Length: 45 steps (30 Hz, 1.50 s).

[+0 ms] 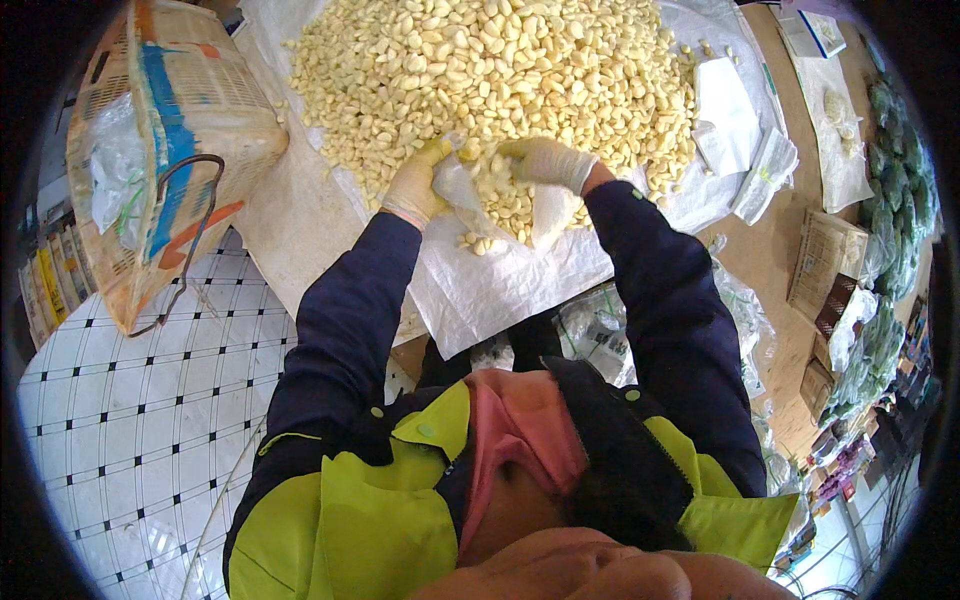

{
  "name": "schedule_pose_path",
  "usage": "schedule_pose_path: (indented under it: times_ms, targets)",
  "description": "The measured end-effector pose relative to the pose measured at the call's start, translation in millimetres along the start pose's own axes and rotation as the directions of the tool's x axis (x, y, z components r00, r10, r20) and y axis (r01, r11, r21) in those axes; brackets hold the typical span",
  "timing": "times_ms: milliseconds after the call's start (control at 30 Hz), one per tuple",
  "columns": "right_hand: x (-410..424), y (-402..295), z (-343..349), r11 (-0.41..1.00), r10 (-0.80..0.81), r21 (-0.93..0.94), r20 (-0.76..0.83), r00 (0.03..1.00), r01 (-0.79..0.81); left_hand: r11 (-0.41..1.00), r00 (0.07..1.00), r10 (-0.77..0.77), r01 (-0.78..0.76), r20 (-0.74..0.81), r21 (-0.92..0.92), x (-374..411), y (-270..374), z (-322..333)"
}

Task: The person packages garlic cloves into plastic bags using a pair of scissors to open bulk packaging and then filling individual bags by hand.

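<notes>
A large heap of pale yellow shelled beans or similar pieces (510, 67) lies on a white woven plastic sheet (495, 300). My left hand (420, 180), in a pale knitted glove, grips the left side of a thin translucent plastic bag (459, 191) at the heap's near edge. In a matching glove, my right hand (547, 161) reaches among the pieces at the bag's right side, with the fingers partly hidden. Pieces lie between my hands, and a few sit loose on the sheet in front of the bag.
At left stands a worn plastic crate (217, 105) with a metal hook (214, 202) and a clear bag (120, 172). White bags (727, 112) lie right of the heap. Farther right are another crate (829, 262) and green-filled plastic bags (892, 187). The floor at left is tiled (150, 397).
</notes>
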State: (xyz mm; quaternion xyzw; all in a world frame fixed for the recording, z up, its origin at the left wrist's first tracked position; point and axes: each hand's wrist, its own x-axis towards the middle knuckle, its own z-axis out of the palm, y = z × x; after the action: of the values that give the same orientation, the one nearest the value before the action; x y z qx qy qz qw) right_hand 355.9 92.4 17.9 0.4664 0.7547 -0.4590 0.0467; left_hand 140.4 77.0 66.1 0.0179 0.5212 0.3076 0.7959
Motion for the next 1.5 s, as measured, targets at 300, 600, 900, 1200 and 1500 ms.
schedule_pose_path:
  times_ms: [300, 600, 900, 1200, 1500]
  targets:
    - [-155, -42, -2, 0.907, 0.255, 0.421, -0.494, 0.831, -0.028, 0.441, 0.983, 0.181, -0.113, 0.035, 0.890, -76, 15, -16]
    - [-200, -41, -130, 0.513, 0.565, 0.782, -0.618, 0.547, 0.353, 0.748, 0.833, 0.369, -0.529, 0.412, 0.401, -95, 95, 114]
    - [-200, 31, -225, 0.585, 0.460, 0.654, -0.755, 0.468, 0.480, 0.496, 0.718, 0.467, -0.696, 0.516, 0.519, -23, 152, 270]
    - [-207, 127, -115, 0.872, 0.397, 0.473, -0.833, 0.385, 0.124, 0.516, 0.801, 0.416, -0.598, 0.431, 0.613, 52, 48, 203]
    - [-465, 129, 263, 0.178, 0.951, 0.272, 0.198, 0.236, -0.946, 0.527, 0.929, -0.354, 0.102, 0.109, 0.844, -26, -130, 47]
